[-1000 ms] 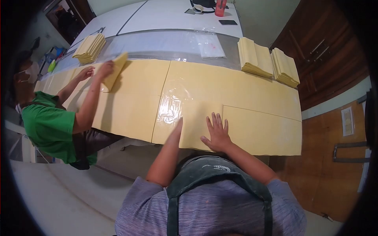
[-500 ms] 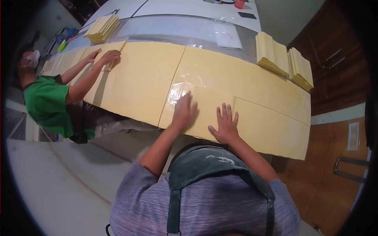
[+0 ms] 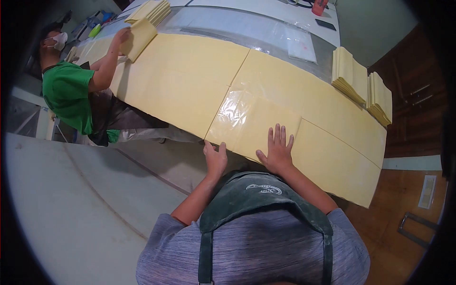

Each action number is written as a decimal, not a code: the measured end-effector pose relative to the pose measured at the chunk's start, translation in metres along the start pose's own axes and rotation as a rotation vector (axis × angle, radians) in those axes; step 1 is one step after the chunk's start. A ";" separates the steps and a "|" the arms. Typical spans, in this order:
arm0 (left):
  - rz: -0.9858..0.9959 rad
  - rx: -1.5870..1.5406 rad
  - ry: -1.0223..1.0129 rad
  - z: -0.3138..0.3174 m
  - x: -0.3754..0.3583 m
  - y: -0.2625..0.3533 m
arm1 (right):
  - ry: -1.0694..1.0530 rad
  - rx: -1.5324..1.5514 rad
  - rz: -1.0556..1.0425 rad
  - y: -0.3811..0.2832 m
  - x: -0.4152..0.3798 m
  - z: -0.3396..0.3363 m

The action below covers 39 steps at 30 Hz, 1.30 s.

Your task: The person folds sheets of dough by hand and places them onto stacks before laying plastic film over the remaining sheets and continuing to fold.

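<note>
My left hand (image 3: 216,157) is at the near edge of a pale yellow sheet (image 3: 190,61), by the seam between two panels. Its thumb and forefinger are apart, touching the edge; the other fingers are mostly hidden. My right hand (image 3: 278,151) lies flat with fingers spread on a folded-over yellow panel (image 3: 266,118). Shiny clear plastic film (image 3: 232,109) covers the part of the yellow material between my hands.
Folded yellow stacks stand at the right end (image 3: 349,73) and far left (image 3: 149,12). A co-worker in a green shirt (image 3: 69,90) lifts a yellow flap (image 3: 140,40) at left. A clear plastic packet (image 3: 301,45), a phone (image 3: 326,24) and a red cup (image 3: 319,6) lie beyond.
My left hand has moved from over the plastic film down to the sheet's near edge. My right hand stays on the panel. The co-worker has raised a flap. The view has shifted.
</note>
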<state>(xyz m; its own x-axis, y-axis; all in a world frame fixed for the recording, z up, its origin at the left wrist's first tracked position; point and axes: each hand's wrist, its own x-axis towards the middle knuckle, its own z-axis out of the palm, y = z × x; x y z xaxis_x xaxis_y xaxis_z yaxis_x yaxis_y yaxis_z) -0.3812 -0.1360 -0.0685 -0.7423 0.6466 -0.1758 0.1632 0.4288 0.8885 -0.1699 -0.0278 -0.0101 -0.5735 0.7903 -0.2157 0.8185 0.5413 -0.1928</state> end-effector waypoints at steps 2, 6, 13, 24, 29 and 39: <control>-0.070 -0.059 -0.051 0.004 -0.003 0.004 | 0.004 0.000 -0.005 0.001 0.000 0.002; -0.094 -0.159 0.249 0.015 0.017 -0.023 | 0.010 0.017 -0.004 0.003 -0.002 0.002; -0.010 -0.460 0.287 0.010 0.015 0.018 | 0.058 0.034 -0.006 0.005 -0.004 0.007; 1.015 0.626 -0.660 -0.003 -0.009 0.118 | 0.255 0.135 0.027 0.032 -0.010 0.004; 0.991 0.644 -0.619 0.044 0.046 0.099 | 0.167 0.051 0.042 0.028 -0.008 -0.010; 0.939 0.656 -0.637 0.046 0.083 0.089 | 0.305 0.271 0.368 0.061 -0.003 0.009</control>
<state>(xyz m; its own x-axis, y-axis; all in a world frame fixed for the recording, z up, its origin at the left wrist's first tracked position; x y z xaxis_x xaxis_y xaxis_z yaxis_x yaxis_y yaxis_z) -0.3984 -0.0149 -0.0236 0.2327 0.9704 0.0643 0.8649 -0.2367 0.4425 -0.1190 0.0001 -0.0301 -0.1814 0.9827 -0.0366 0.9015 0.1514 -0.4055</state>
